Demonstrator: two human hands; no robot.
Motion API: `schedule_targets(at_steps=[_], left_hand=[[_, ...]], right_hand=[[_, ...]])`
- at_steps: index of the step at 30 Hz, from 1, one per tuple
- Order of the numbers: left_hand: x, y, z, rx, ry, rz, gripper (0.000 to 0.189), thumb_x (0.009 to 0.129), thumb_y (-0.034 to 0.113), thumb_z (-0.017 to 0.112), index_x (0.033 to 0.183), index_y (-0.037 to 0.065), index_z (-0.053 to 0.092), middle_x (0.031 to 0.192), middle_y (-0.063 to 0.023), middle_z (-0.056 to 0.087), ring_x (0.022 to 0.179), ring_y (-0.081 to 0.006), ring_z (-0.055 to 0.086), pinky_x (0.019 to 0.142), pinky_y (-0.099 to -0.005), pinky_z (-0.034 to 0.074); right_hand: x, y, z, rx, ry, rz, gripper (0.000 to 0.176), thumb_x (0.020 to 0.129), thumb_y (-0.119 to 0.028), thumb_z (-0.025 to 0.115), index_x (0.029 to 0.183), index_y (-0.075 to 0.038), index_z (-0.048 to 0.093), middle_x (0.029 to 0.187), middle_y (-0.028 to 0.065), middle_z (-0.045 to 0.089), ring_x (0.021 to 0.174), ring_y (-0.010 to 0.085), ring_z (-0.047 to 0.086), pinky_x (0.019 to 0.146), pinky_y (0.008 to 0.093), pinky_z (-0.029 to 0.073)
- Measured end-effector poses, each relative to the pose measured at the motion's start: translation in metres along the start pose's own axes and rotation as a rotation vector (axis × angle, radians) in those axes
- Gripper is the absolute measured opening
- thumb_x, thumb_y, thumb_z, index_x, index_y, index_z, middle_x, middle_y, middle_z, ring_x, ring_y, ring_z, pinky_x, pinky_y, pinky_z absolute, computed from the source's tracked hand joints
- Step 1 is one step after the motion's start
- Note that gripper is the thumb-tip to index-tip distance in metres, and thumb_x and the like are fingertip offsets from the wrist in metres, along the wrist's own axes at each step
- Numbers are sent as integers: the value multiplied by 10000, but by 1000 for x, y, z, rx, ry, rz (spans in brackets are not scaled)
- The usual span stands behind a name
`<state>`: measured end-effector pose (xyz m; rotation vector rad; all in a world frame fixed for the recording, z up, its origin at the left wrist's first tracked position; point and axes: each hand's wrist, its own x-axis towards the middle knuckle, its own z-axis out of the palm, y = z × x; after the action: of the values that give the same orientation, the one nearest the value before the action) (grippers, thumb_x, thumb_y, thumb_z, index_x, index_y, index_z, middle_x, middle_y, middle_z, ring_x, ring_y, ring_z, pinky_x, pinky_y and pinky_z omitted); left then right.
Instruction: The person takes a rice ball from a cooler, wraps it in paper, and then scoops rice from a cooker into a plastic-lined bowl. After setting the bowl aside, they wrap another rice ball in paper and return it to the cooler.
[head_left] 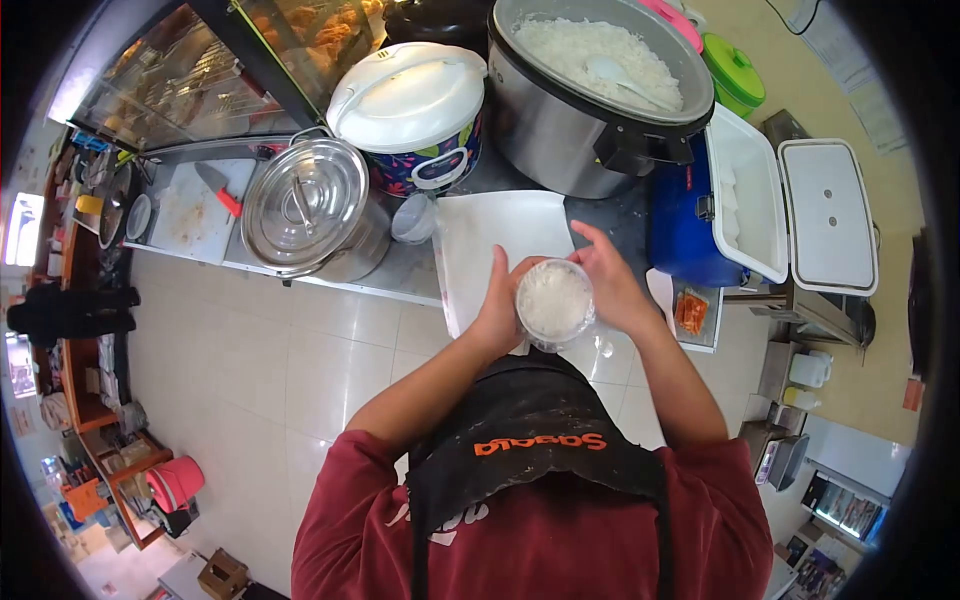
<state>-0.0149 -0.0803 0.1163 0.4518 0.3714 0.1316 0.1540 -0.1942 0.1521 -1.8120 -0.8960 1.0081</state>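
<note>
A round clear plastic tub filled with white rice (555, 300) is held in front of my apron, over the counter's front edge. My left hand (502, 305) grips it from the left, fingers curled behind it. On the other side my right hand (612, 285) also holds the tub, one finger raised off it. Something clear and shiny, perhaps plastic film, shows below the tub's right side. Beneath my hands a white sheet (490, 225) lies on the counter. Behind it stands a large open rice cooker (560, 145) full of rice, with a white paddle (645, 92) resting in it.
Left along the counter are a stack of clear tubs (413, 220), a lidded steel pot (345, 250), a white-lidded patterned container (405, 100) and a red-handled knife (220, 190) on a cutting board (190, 225). An open blue cooler (680, 220) and a white spatula (660, 292) are right.
</note>
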Motion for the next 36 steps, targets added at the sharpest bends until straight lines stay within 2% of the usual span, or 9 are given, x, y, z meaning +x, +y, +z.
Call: schedule_targets(at_steps=[1,4,9,13,17,20,27,33,36], left_hand=[[-1,3,-4,-102,-21,-21,930,960,813,134,1387,72,500,1334,-124,604,1269,-250,581,1102,-398,442],[3,3,-14,-73,84,80,947,952,822,124,1382,62,489,1337,-110,603,1266,-228,578,1104,-400,435],[0,10,-70,1681,490,598,511,1071,438,327,1165,135,727,1329,-183,583,1177,-438,540,1036,-516,400],[-43,6,-133,1533,421,660,345,1010,373,541,1238,179,713,1404,-167,557,1338,-387,466,1088,-520,359],[-72,7,-150,1996,181,583,413,929,428,666,1287,226,705,1501,-133,495,1430,-349,405,1124,-507,344],[-73,4,-154,2037,169,587,456,887,485,696,1281,256,716,1528,-103,474,1438,-336,400,1134,-500,337],[-69,3,-157,2013,197,652,393,881,469,702,1214,266,755,1494,-84,503,1414,-335,418,1126,-503,337],[-64,-2,-156,1932,227,693,266,875,368,737,1122,287,788,1443,-80,541,1378,-364,441,1099,-518,346],[-61,3,-143,1822,266,736,212,859,303,767,1066,279,807,1410,-63,561,1336,-351,466,1085,-512,350]], right_hand=[[8,8,8,525,99,216,606,1053,-496,476,1444,-34,492,1319,201,645,1202,317,640,1042,437,495],[18,31,44,1177,-80,585,668,1045,-592,388,1405,-54,552,1327,168,652,1191,331,645,1053,429,500],[10,66,81,1570,-341,363,525,1012,-524,480,1386,-172,589,1416,104,601,1302,300,568,1057,608,441],[36,48,91,1281,115,396,602,939,-547,625,1356,-116,579,1303,113,645,1209,319,616,1029,531,473],[79,71,104,-179,390,-392,703,821,-344,826,1400,-79,529,1330,146,590,1226,335,582,1058,446,452],[76,36,112,-870,96,-78,833,722,-375,880,1429,-144,504,1322,171,546,1201,399,561,1034,488,466],[100,23,96,-705,-81,41,943,646,-370,917,1423,-97,457,1285,235,564,1178,411,583,1007,468,494],[81,58,41,-171,400,9,913,717,-400,904,1387,-9,423,1255,245,603,1144,296,619,988,381,497],[63,61,-7,-423,399,217,830,801,-434,827,1419,-51,425,1335,257,568,1197,346,607,1021,414,484]])
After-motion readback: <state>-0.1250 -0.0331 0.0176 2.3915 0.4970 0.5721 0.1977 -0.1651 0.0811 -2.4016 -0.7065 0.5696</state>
